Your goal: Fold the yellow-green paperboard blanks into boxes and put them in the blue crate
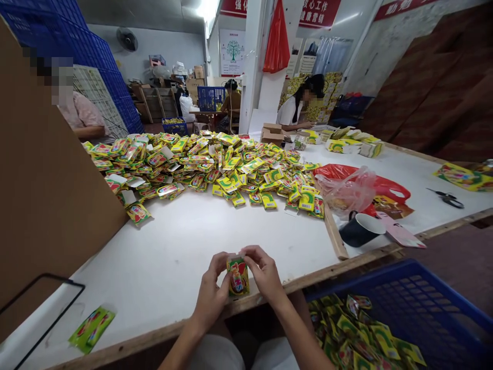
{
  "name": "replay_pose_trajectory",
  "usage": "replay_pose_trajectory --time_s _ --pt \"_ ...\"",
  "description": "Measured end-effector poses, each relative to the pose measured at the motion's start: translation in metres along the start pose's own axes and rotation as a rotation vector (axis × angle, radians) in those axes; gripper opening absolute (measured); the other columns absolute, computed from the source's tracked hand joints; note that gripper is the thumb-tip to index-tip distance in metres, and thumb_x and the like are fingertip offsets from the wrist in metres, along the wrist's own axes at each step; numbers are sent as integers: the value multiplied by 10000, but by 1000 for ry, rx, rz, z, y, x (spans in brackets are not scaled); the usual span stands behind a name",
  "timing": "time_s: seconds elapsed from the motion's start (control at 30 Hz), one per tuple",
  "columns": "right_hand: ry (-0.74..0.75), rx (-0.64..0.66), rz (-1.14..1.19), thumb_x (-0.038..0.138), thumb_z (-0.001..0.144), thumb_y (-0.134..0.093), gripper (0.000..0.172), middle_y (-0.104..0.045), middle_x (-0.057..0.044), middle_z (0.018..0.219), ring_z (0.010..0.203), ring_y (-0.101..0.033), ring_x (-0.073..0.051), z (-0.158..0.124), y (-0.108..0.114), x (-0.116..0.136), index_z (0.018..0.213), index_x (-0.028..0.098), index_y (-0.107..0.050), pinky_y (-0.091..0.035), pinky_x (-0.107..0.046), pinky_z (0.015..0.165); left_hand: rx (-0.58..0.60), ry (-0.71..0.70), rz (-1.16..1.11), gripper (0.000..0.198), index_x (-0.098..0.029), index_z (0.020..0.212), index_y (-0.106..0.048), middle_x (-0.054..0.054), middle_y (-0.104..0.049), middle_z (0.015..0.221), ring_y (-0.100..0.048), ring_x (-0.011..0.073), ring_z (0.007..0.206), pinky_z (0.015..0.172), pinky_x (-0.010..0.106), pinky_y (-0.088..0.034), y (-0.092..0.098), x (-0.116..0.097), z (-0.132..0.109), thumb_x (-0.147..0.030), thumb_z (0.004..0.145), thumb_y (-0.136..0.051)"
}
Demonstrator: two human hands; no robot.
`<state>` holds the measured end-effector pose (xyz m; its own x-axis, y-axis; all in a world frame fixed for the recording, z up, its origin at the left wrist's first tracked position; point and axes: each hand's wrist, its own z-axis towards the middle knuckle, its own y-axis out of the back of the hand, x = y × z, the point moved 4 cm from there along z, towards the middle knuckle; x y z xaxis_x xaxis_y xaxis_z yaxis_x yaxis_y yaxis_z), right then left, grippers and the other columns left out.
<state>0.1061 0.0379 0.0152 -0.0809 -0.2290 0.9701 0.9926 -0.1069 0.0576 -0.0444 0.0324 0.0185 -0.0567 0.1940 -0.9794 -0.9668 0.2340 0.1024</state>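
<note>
Close to the table's front edge, a small green and yellow printed box stands upright between my hands. My left hand grips its left side, thumb on the front face. At the top right corner, the fingers of my right hand pinch the box near its pale upper flap. Both hands are closed on this one box. Beyond them, a wide heap of similar small boxes is piled across the white table, some with white flaps sticking up.
A blue basket of packets stands below the table at right. Behind a wooden strip lie a dark cup, red bag and scissors. Cardboard rises at left, near a green packet. Other people sit beyond the heap.
</note>
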Motion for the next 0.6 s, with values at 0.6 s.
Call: replay_pose_trajectory --time_s 0.6 --pt "-53 85 -199 236 831 -554 104 -662 -17 756 703 -604 -154 3 -9 19 818 174 -636 -481 -261 680 -188 128 18 161 -171 862 -642 38 -687 827 -635 175 791 708 254 -501 1 -3 4 -306 825 -563"
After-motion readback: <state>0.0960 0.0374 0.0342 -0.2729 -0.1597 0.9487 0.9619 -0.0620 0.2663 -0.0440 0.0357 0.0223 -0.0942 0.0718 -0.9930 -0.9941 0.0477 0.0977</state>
